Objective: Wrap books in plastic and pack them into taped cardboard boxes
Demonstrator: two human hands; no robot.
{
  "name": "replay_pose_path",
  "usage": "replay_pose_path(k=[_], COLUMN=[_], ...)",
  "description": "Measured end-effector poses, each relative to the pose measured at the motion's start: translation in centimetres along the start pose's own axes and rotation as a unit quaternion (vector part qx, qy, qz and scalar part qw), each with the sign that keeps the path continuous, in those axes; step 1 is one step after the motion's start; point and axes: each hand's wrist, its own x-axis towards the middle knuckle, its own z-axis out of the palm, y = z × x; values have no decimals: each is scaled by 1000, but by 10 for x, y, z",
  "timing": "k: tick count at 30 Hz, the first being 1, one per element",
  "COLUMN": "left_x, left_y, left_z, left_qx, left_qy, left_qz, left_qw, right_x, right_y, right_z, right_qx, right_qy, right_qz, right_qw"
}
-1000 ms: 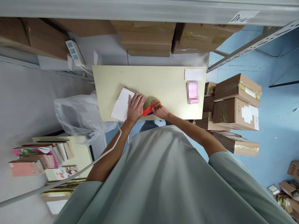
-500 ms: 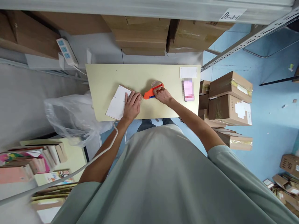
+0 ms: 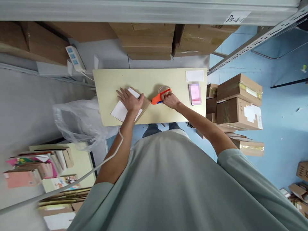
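Observation:
My left hand (image 3: 131, 100) lies spread with fingers apart on a flat brown package (image 3: 145, 104) with a white paper sheet (image 3: 119, 111) on top. The package rests at an angle on the left half of the pale yellow table (image 3: 108, 80). My right hand (image 3: 170, 100) is closed around an orange tape dispenser (image 3: 157, 98) carrying a roll of clear tape. The dispenser's front end points at the package's right corner. Whether a strip of tape runs between them is too small to tell.
A white slip (image 3: 194, 76) and a pink blurred phone-like object (image 3: 194, 93) lie at the table's right. Cardboard boxes (image 3: 238, 112) are stacked beside it. A metal shelf beam (image 3: 144, 12) crosses overhead. A plastic bag (image 3: 79, 122) and a grey cable (image 3: 91, 171) are at left.
My left hand has moved left across the package and spread its fingers, uncovering the brown right part. My right hand still holds the tape dispenser in nearly the same place.

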Motion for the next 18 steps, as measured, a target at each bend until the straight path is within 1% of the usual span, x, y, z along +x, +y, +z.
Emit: replay_pose_path(k=[3,7,10,12,14,15,17,18], left_x=[-16,-55,-83,-94,-98,-97,-96,-95], left_y=[4,12,15,15,14,13,12,12], left_z=[0,-4,-5,-4,-3,-3,-3,-3], left_qx=[19,48,64,70,77,81,87,90], left_qy=[-47,-108,-150,-170,-177,-176,-172,-169], left_qz=[74,188,237,257,268,271,272,272], left_qw=[996,975,958,949,944,943,943,943], right_x=[-16,-32,-36,-36,-37,-39,-45,-49], right_y=[-22,-70,-101,-114,-118,-117,-104,-93], right_z=[5,14,20,24,27,29,32,34], right_qx=[19,60,83,90,95,97,98,97], right_qy=[-14,-24,-16,-16,-15,-10,2,6], right_qz=[-47,-102,-142,-146,-141,-139,-131,-124], right_qw=[999,993,986,985,985,985,986,988])
